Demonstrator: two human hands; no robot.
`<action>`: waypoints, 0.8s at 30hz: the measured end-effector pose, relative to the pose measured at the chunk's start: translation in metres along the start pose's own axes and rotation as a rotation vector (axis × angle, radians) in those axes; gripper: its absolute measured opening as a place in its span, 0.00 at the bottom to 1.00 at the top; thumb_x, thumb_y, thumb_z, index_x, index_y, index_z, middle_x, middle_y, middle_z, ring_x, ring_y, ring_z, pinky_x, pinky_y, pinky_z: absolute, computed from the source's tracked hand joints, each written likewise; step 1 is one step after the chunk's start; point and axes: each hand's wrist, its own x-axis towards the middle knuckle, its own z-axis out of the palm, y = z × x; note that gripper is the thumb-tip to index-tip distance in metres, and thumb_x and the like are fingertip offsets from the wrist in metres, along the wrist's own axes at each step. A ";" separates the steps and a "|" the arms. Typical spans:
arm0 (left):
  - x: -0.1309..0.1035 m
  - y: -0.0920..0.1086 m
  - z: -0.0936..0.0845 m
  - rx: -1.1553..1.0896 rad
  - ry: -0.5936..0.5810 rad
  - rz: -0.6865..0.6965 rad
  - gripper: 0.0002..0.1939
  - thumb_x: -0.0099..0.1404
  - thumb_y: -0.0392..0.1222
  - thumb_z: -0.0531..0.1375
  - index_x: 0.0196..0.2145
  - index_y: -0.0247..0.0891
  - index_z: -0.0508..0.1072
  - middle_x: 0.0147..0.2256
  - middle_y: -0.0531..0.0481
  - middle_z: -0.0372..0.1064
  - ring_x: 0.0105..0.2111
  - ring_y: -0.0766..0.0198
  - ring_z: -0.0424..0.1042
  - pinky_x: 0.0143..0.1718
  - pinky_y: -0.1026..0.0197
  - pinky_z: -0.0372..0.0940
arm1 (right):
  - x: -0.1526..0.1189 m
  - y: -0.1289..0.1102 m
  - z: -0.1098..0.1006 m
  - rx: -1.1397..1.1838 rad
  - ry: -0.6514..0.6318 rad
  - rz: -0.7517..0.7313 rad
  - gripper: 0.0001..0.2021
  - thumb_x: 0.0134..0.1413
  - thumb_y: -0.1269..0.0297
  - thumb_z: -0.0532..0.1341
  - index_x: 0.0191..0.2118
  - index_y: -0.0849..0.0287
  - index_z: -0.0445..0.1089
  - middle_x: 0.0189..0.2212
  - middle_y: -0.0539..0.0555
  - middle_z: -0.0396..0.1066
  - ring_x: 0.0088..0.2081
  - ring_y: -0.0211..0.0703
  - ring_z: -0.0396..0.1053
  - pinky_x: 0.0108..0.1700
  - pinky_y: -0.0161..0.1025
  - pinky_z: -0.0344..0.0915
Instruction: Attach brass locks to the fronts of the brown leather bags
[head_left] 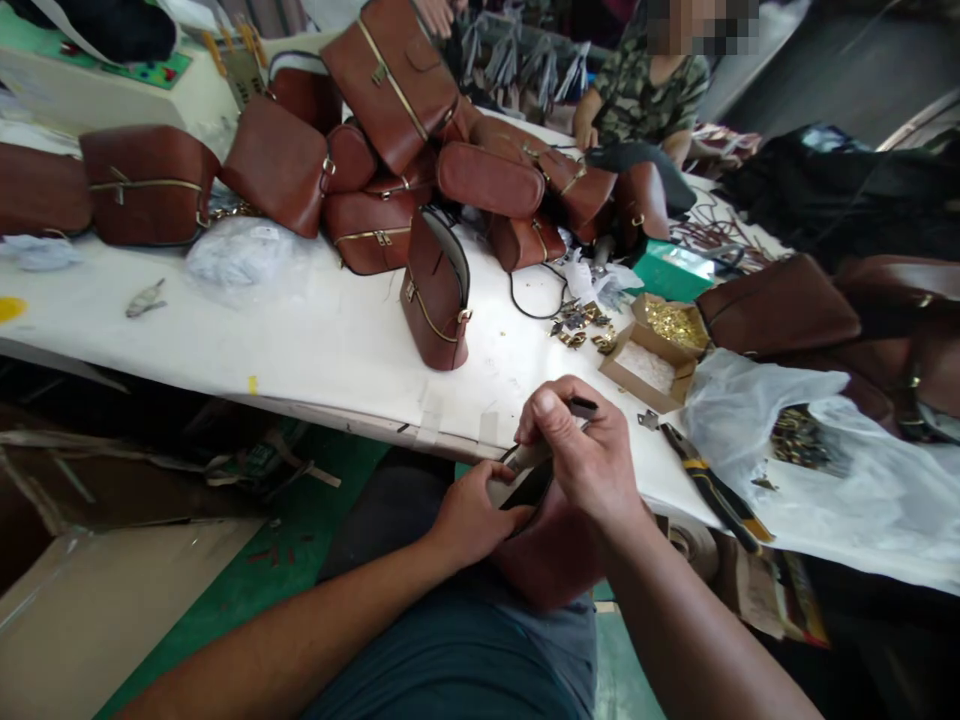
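Note:
A brown leather handbag (551,565) rests on my lap, its top gaping and a pale lining showing inside. My left hand (472,510) grips the near left rim, thumb over the edge and fingers at the opening. On the far right rim my right hand (581,450) is closed, thumb pressed down on top. A short dark flat piece (583,407) pokes out past its fingers; whether it belongs to the bag I cannot tell. Standing on the table beyond my hands is another brown bag (435,300), open at the top with a gold zip.
Many brown bags (390,85) are heaped along the back of the white table (322,370). To my right lie pliers (712,485), a carton of gold fittings (675,325), a carton of pale pieces (637,367) and a plastic bag (847,440). A co-worker (649,95) sits opposite.

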 end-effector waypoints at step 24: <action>0.023 0.002 0.016 -0.140 0.158 -0.150 0.09 0.51 0.36 0.70 0.28 0.38 0.73 0.22 0.59 0.65 0.25 0.67 0.62 0.26 0.65 0.54 | -0.018 0.085 -0.011 0.567 0.498 0.012 0.17 0.67 0.54 0.65 0.29 0.56 0.64 0.22 0.44 0.62 0.22 0.36 0.63 0.27 0.36 0.66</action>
